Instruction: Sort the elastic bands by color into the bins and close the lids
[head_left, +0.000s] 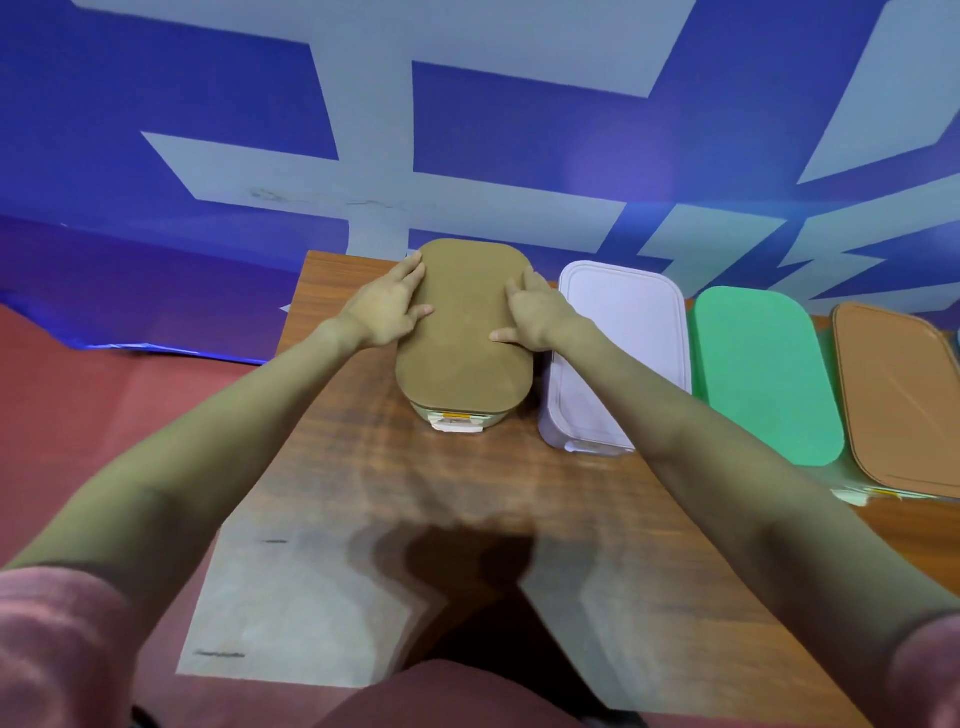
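Observation:
An olive-brown lid (464, 332) lies flat on top of a pale bin (457, 418) at the far middle of the wooden table (415, 493). My left hand (387, 306) rests on the lid's left edge, fingers spread along the rim. My right hand (535, 314) presses on the lid's right edge, thumb on top. To the right stand a lilac bin (618, 353) with its lid on, a green-lidded bin (763, 374) and an orange-brown-lidded bin (904, 395). No elastic bands are in sight.
The four bins stand in a row along the table's far edge, close to a blue and white wall banner (467, 130). A pale paper sheet (291, 597) covers the near left of the table. Red floor (104, 395) lies to the left.

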